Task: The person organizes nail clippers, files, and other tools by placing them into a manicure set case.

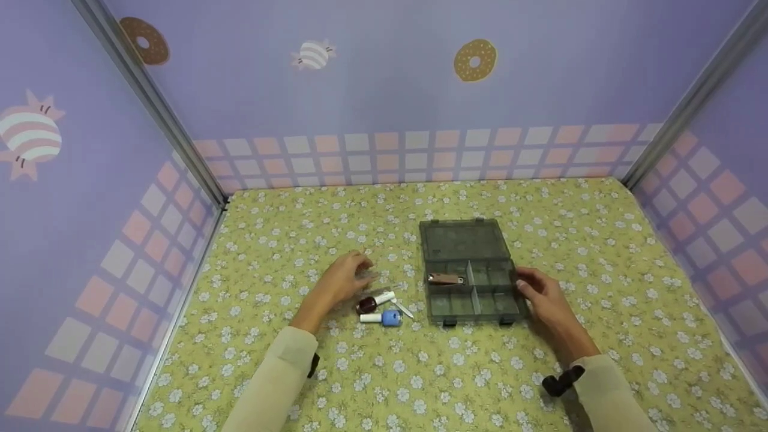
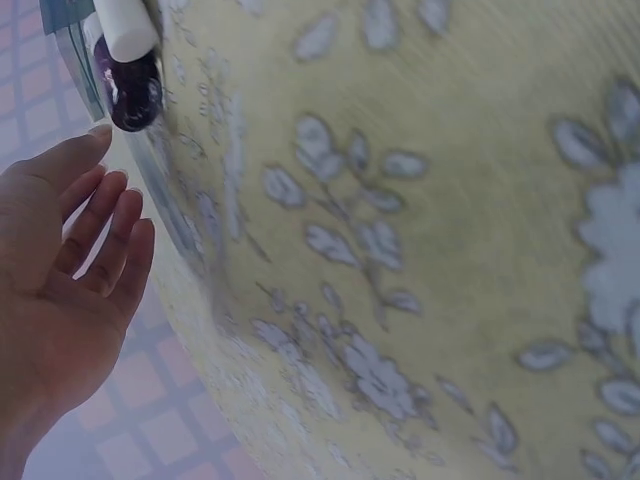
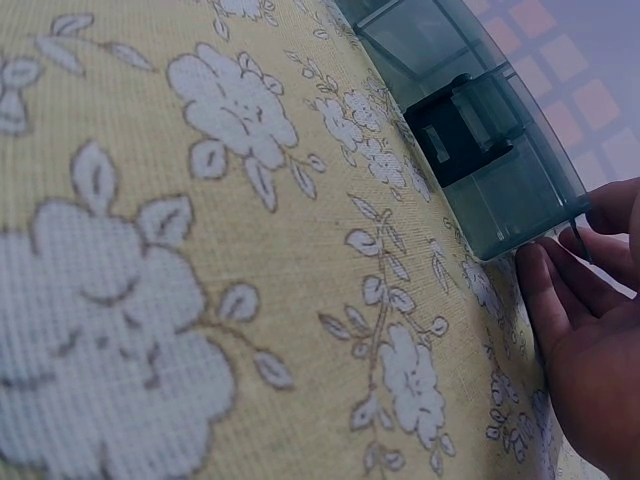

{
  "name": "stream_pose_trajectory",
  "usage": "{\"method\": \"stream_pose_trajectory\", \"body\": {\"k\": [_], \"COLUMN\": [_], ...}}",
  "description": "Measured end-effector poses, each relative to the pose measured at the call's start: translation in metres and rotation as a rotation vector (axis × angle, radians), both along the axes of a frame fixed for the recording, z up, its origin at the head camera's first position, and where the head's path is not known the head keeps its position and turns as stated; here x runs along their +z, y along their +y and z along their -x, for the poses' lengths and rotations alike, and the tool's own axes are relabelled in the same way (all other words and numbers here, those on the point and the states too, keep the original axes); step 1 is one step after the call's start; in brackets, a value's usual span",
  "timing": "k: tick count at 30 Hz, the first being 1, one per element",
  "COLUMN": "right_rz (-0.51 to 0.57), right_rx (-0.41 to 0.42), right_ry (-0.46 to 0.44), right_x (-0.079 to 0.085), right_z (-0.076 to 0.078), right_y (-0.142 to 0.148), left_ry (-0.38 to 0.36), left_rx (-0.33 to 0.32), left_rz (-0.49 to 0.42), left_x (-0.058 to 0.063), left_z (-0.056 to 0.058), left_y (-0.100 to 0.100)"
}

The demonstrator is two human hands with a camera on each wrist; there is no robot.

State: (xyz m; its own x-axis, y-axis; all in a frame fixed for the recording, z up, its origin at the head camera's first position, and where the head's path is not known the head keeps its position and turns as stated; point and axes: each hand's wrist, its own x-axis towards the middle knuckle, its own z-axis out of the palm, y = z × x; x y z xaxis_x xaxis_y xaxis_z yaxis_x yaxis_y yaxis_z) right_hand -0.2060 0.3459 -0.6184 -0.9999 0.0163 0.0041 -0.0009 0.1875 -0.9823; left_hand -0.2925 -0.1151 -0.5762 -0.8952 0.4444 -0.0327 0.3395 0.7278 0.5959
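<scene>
My left hand [image 1: 343, 279] hovers with loosely bent fingers just behind a few small items on the cloth; nothing shows in its grasp. Nearest it are a faint transparent piece [image 1: 391, 287] and a dark red nail polish bottle [image 1: 366, 305] with a white cap. A blue nail polish bottle [image 1: 391, 318] lies in front, beside a slim white tool [image 1: 403, 308] whose kind is unclear. At the right end of a grey translucent compartment box [image 1: 453, 307], my right hand [image 1: 543, 294] holds the edge between thumb and fingers. A brownish nail clipper [image 1: 447, 279] sits in its back left compartment.
The box's hinged lid [image 1: 462, 240] lies folded back, away from me. Two black latches [image 3: 460, 130] are on its front side. A yellow floral cloth [image 1: 288, 240] covers the table, with purple patterned walls [image 1: 390, 90] at the back and both sides.
</scene>
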Motion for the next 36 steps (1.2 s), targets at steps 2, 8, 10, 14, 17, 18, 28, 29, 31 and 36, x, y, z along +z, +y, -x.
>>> {"method": "stream_pose_trajectory", "body": {"k": [2, 8, 10, 14, 17, 18, 28, 29, 31, 36], "right_rz": [0.002, -0.012, -0.018, -0.028, -0.032, -0.031, -0.035, -0.028, -0.022, -0.018], "right_rx": [0.002, 0.021, 0.030, 0.038, 0.034, 0.032, 0.001, -0.001, -0.008, -0.011], "right_ry": [-0.006, -0.010, -0.005, -0.002, -0.005, -0.006, 0.006, 0.008, 0.010, 0.005], "right_x": [0.0003, 0.0012, 0.0016, 0.0020, 0.0022, 0.0025, 0.0021, 0.0022, 0.0026, 0.0035], "right_z": [0.0001, -0.0015, -0.0021, -0.0020, -0.0021, -0.0022, -0.0009, -0.0008, -0.0009, -0.0016], "right_y": [-0.0002, -0.0006, -0.0001, 0.0005, 0.0003, 0.0001, -0.0016, -0.0020, -0.0029, -0.0026], "left_ry": [0.001, 0.002, 0.000, -0.009, -0.017, -0.018, -0.035, -0.038, -0.042, -0.044], "left_rx": [0.002, 0.012, 0.015, 0.017, 0.011, 0.009, 0.014, 0.016, 0.021, 0.027], "left_rz": [0.020, 0.062, 0.067, 0.067, 0.061, 0.059, 0.054, 0.048, 0.037, 0.011], "left_x": [-0.0017, -0.0062, -0.0073, -0.0086, -0.0090, -0.0091, -0.0079, -0.0080, -0.0081, -0.0086], "left_z": [-0.0007, -0.0015, -0.0014, -0.0010, -0.0006, -0.0004, -0.0012, -0.0013, -0.0015, -0.0018], "left_y": [-0.0027, -0.0067, -0.0071, -0.0071, -0.0070, -0.0070, -0.0080, -0.0082, -0.0087, -0.0102]}}
